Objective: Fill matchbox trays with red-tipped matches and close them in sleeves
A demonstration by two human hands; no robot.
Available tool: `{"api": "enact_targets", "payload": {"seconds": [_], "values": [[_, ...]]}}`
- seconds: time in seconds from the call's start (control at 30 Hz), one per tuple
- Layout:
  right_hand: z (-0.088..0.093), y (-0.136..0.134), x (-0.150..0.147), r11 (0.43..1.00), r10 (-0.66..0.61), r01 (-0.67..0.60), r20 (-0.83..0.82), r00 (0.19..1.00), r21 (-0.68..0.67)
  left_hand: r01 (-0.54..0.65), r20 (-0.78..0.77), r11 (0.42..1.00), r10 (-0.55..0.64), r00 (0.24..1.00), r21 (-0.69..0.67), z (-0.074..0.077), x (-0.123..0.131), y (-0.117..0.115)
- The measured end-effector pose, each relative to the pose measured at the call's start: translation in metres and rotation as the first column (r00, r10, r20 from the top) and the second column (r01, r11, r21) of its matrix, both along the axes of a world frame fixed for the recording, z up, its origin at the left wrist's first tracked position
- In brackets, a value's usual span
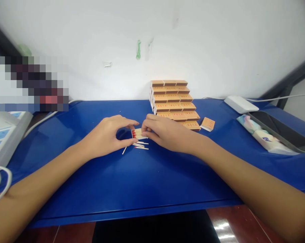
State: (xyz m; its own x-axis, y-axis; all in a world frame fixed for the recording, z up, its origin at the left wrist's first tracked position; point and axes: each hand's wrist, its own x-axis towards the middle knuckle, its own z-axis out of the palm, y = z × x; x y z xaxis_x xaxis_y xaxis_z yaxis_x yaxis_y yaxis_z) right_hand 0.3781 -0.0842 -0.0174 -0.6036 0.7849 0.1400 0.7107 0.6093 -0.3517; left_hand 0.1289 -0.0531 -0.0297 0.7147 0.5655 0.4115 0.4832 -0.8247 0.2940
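Observation:
A small open matchbox tray (138, 132) lies on the blue table, filled with red-tipped matches. My left hand (112, 136) curves around the tray's left end, thumb and fingers apart, fingertips at its edges. At the tray's right end is my right hand (164, 131), its thumb and fingers pressed together over the match ends; whatever is between them is too small to make out. Several loose matches (142, 146) lie just in front of the tray, and one more match (124, 150) sits at an angle to the left.
Matchboxes (174, 98) rise in a stepped stack against the wall, with a single matchbox (208, 124) beside it. A phone (281, 128), a tissue pack (266, 136) and a white box (240, 104) lie right. A power strip (8, 135) and cables are left.

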Motion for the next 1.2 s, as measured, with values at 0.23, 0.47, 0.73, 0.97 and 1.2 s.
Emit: {"api": "enact_targets", "payload": {"seconds": [0.23,0.47,0.73,0.97,1.2], "values": [[0.001,-0.001,0.002,0.998,0.048,-0.044,-0.093,0.995,0.045,-0.025,-0.014,1.000,0.025,1.000,-0.012,0.002,0.000,0.001],[-0.001,-0.006,0.001,0.996,0.052,-0.052,-0.011,0.999,-0.065,-0.055,0.016,0.998,0.055,0.998,0.018,0.001,-0.001,0.004],[0.002,-0.007,0.000,0.996,0.008,0.000,0.083,0.997,-0.090,-0.083,0.009,0.996,0.083,0.997,0.031,-0.002,-0.003,0.006],[0.002,0.002,0.003,0.995,-0.071,0.073,-0.032,0.997,0.064,-0.025,0.016,1.000,0.024,1.000,0.019,0.001,0.001,0.001],[-0.007,0.003,-0.005,0.991,-0.086,0.088,-0.026,0.996,0.099,0.002,0.026,1.000,-0.003,1.000,0.013,0.003,0.002,-0.002]]}}
